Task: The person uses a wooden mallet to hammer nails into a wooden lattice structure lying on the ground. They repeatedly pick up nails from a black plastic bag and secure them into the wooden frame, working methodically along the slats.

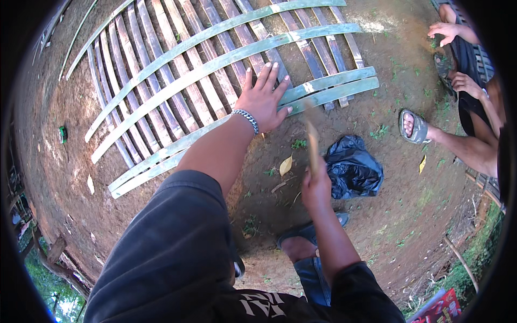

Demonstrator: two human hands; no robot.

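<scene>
Outdoor rural work yard, bare dirt ground (388, 215), woven bamboo lattice (177, 86) laid flat, greenery at edges

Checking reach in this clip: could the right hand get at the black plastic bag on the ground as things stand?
Probably yes. The black plastic bag lies on bare dirt just beside the right hand, with nothing between them. But that hand is closed around a blurred stick-like tool, so its fingers are not free to grasp.

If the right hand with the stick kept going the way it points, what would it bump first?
Probably the pair of green bamboo strips just beyond the blurred wooden stick in the right hand; depth is unclear.
</scene>
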